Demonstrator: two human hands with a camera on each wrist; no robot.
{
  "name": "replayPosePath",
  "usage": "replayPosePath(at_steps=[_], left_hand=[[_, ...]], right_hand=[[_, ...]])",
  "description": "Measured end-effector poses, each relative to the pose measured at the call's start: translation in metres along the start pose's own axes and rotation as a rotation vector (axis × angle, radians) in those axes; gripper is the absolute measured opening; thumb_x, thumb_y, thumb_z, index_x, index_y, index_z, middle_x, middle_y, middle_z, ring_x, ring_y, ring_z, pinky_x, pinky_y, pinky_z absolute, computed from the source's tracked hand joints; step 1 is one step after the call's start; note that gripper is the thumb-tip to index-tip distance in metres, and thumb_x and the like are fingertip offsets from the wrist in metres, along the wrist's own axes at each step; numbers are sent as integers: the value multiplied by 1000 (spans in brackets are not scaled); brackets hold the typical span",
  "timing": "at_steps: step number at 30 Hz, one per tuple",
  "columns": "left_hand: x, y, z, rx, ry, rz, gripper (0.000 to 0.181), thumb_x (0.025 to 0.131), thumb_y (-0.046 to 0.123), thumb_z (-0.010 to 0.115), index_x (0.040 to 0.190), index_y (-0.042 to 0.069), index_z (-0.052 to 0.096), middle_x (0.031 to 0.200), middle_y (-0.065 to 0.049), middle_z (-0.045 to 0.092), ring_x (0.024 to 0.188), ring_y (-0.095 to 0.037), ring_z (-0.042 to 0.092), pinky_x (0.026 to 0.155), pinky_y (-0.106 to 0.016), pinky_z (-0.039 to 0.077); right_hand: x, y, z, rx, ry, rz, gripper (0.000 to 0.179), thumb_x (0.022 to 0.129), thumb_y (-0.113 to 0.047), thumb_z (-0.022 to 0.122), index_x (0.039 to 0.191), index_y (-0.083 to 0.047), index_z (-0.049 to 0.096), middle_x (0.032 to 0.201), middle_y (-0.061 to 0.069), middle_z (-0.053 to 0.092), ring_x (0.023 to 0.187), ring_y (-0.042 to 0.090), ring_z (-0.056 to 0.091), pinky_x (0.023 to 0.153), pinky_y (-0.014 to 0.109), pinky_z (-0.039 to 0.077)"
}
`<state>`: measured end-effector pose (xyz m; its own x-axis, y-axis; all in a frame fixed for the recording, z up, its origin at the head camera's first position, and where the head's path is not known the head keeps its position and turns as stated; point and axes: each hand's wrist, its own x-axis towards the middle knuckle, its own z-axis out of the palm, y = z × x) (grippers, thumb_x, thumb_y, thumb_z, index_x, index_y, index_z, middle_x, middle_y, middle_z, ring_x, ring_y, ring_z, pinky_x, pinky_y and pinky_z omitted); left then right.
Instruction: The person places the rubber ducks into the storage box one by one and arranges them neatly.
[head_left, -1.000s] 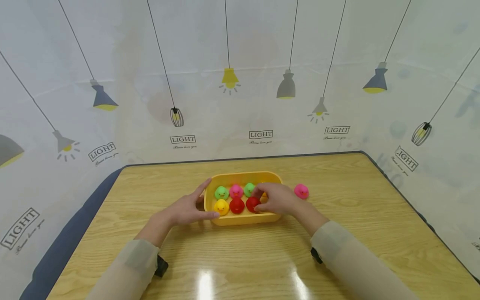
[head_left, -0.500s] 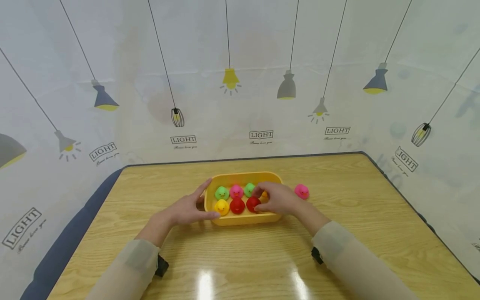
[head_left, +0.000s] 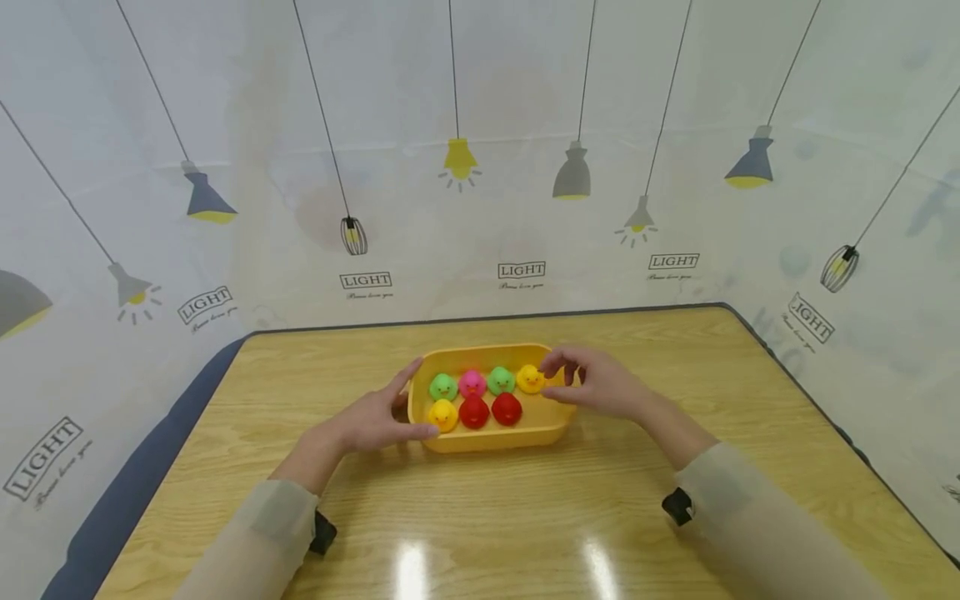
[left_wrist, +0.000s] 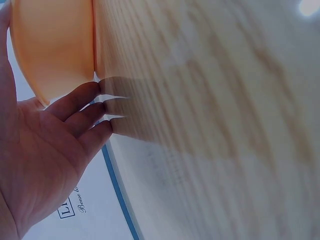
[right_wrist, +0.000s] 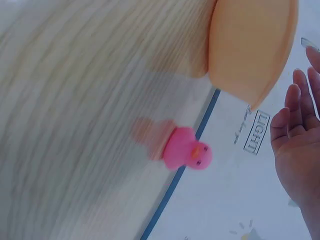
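Note:
A yellow plastic basket [head_left: 491,441] holds rubber ducks in two rows. At the back are a green duck [head_left: 443,387], a pink duck [head_left: 472,384], another green duck and a yellow duck [head_left: 531,379]. In front are a yellow duck [head_left: 442,415] and two red ducks, one of them a red duck [head_left: 506,409]. My left hand [head_left: 372,418] grips the basket's left end, thumb along the front rim and index finger at the back corner. Over the right end hovers my right hand [head_left: 600,385], fingers bent loosely and nothing between them.
A loose pink duck [right_wrist: 187,149] stands on the table right of the basket in the right wrist view; my right hand hides it in the head view. The wooden table [head_left: 487,517] ends at a printed curtain [head_left: 450,292] behind.
My right hand has let go of the right-hand red duck, lifted and moved right, uncovering the back-row yellow duck and covering the loose pink one. My left hand stays on the basket.

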<state>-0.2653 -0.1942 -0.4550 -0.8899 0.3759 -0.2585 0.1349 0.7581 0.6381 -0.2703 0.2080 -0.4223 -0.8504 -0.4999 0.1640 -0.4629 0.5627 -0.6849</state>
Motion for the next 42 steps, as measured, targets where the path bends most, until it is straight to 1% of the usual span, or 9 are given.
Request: replayPosePath(at_steps=[6, 10, 13, 16, 22, 27, 32, 36, 42], left_hand=[[1, -1, 0, 3, -3, 1, 122, 86, 77, 79, 175, 50, 0, 169, -19, 51, 157, -49, 45, 128, -74, 32], [0, -1, 1, -2, 0, 3, 122, 86, 76, 80, 175, 51, 0, 169, -19, 51, 156, -49, 46, 127, -73, 33], [0, -2, 0, 0, 1, 4, 122, 86, 76, 80, 175, 51, 0, 169, -19, 51, 157, -49, 45, 127, -74, 32], [0, -2, 0, 0, 3, 4, 122, 86, 77, 80, 175, 51, 0, 170, -20, 49, 157, -50, 44, 127, -74, 32], [1, -2, 1, 1, 3, 2, 122, 86, 77, 80, 174, 52, 0, 172, -21, 46, 157, -50, 44, 127, -75, 32], [1, -1, 1, -2, 1, 4, 122, 86, 76, 80, 175, 51, 0, 172, -21, 46, 158, -50, 43, 128, -74, 31], [0, -2, 0, -4, 1, 3, 122, 86, 76, 80, 175, 50, 0, 170, -19, 50, 157, -49, 44, 128, -74, 31], [0, -2, 0, -4, -2, 1, 121, 86, 78, 79, 174, 52, 0, 169, -17, 52, 157, -47, 45, 128, -73, 31], [0, -1, -1, -2, -6, -3, 121, 85, 79, 79, 174, 53, 0, 169, -16, 52, 157, -46, 46, 129, -72, 32]], right_hand=[[-22, 16, -18, -32, 8, 104, 30, 97, -26, 86, 121, -12, 75, 108, 6, 73, 88, 20, 59, 73, 26, 51], [-39, 32, -29, -51, 12, 129, 29, 99, -29, 85, 121, -13, 75, 105, 0, 72, 88, 20, 59, 74, 26, 51], [-52, 44, -37, -57, 27, 129, 28, 99, -29, 85, 121, -13, 76, 109, 2, 74, 88, 17, 59, 74, 26, 50], [-63, 54, -45, -58, 36, 141, 28, 99, -26, 84, 121, -11, 75, 114, 9, 74, 88, 15, 59, 73, 26, 51], [-74, 68, -56, -55, 29, 166, 31, 101, -25, 83, 124, -6, 73, 119, 14, 72, 89, 10, 60, 73, 26, 53], [-73, 75, -60, -28, 17, 192, 36, 102, -24, 81, 129, -3, 71, 124, 18, 71, 93, 15, 61, 71, 28, 55], [-61, 83, -56, -22, -1, 222, 38, 101, -22, 82, 132, -4, 70, 129, 18, 71, 99, 21, 62, 75, 29, 57], [-50, 88, -52, 1, -14, 235, 40, 99, -19, 84, 134, -5, 70, 132, 19, 70, 102, 23, 62, 78, 29, 57], [-39, 91, -45, 23, -31, 288, 45, 97, -25, 86, 136, -9, 70, 135, 18, 69, 103, 24, 64, 81, 32, 56]])
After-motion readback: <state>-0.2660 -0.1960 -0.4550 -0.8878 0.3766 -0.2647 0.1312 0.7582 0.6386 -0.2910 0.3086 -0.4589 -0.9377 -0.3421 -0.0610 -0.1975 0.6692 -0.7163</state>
